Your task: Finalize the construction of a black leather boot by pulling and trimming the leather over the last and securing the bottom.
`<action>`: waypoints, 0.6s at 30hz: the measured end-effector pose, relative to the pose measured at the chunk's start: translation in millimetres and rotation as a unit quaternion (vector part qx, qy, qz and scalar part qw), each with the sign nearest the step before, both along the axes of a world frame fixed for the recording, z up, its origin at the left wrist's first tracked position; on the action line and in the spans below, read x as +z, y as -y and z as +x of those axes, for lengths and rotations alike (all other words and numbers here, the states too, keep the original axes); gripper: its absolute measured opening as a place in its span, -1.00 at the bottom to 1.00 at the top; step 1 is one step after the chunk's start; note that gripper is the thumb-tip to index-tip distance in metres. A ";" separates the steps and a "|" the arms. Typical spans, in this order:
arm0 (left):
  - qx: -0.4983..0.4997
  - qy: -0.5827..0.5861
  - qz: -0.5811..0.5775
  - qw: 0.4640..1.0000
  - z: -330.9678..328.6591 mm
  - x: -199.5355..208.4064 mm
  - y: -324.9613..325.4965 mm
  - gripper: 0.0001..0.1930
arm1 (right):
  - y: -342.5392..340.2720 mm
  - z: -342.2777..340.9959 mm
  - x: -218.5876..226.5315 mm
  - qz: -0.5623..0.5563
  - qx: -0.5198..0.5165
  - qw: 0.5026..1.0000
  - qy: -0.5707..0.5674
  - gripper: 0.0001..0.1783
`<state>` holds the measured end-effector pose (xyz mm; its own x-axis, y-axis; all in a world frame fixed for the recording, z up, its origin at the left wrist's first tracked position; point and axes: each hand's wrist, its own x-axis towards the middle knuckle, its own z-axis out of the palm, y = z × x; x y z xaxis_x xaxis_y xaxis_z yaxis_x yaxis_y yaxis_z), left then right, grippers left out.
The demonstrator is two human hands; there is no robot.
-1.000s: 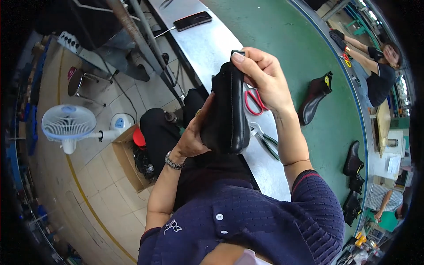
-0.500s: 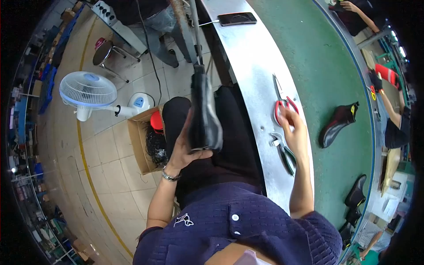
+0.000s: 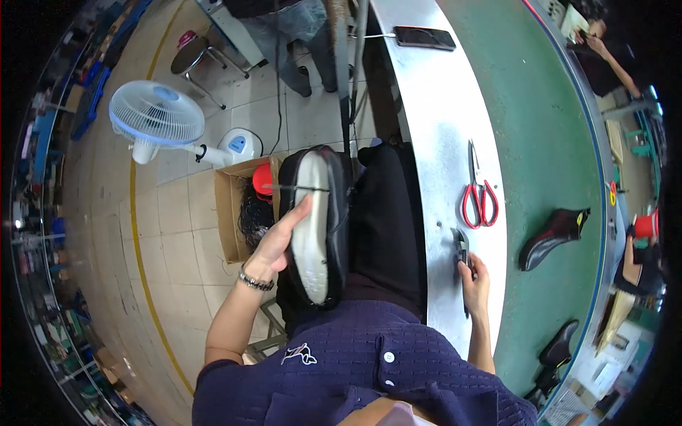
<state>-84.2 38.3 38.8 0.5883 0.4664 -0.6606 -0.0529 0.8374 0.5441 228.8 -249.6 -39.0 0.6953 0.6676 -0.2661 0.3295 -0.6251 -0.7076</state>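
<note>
A black shoe (image 3: 339,234) rests over my lap with its pale underside turned up. A thin dark cord crosses that underside near the far end. My left hand (image 3: 275,245) grips the shoe from its left side, the thumb laid on the pale bottom. On the metal bench to the right, my right hand (image 3: 477,284) is closed around the pincers (image 3: 462,245), whose handles are partly hidden by the fingers. Just beyond them lie red-handled scissors (image 3: 481,206), untouched, blades pointing away.
A phone (image 3: 425,37) with a white cable lies at the bench's far end. A cardboard box (image 3: 229,213) of black cords stands left of my legs, near a fan (image 3: 158,113). A dark boot (image 3: 554,238) stands right of the bench on a green surface. Another person (image 3: 312,42) is ahead.
The shoe, upright before, has been tipped so its underside faces up. My right hand has moved from beside the scissors back toward me and taken hold of the pincers.
</note>
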 end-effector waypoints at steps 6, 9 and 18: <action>-0.041 0.011 0.044 0.998 26.4 1.3 -9.6 -0.32 | -47.0 -13.6 68.2 0.097 -0.179 0.829 -0.522 -0.59; -0.050 0.004 0.087 0.995 35.5 -16.4 -7.4 -0.26 | -84.8 -18.5 97.4 0.078 -0.055 0.819 -0.565 -0.38; 0.060 0.018 0.321 0.945 43.8 -45.1 -13.0 -0.35 | -203.9 -67.3 168.5 -0.035 0.152 0.856 -0.493 -0.24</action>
